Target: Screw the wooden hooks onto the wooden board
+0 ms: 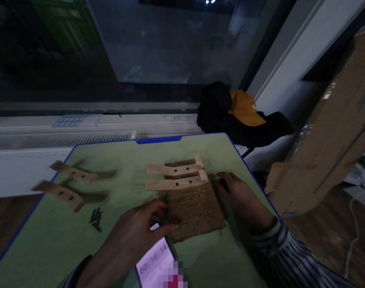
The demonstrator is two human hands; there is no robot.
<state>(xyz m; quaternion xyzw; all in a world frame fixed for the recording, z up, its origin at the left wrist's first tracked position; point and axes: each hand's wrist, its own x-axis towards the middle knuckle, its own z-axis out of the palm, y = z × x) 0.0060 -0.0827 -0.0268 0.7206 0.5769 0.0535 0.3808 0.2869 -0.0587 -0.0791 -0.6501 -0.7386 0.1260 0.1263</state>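
Note:
A worn brown board point(197, 214), speckled with small marks, lies on the green tabletop point(125, 160). Across its far part rest two pale wooden pieces point(170, 183), each with two dark holes and a raised block at the right end. My left hand point(137, 224) is beside the board's left edge, thumb and fingers apart, holding nothing I can see. Near the right edge, my right hand point(241, 198) is open with loosely curved fingers and a gap at the thumb. A phone point(154, 260) showing 00:10:14 lies under and in front of my left hand.
Two more holed wooden pieces point(62, 194) stand at the left, beside several dark screws point(95, 219). Beyond the table are a radiator point(80, 140), a window, a black bag point(215, 106) and an orange cap point(245, 110). A large cardboard box point(329, 132) stands at the right.

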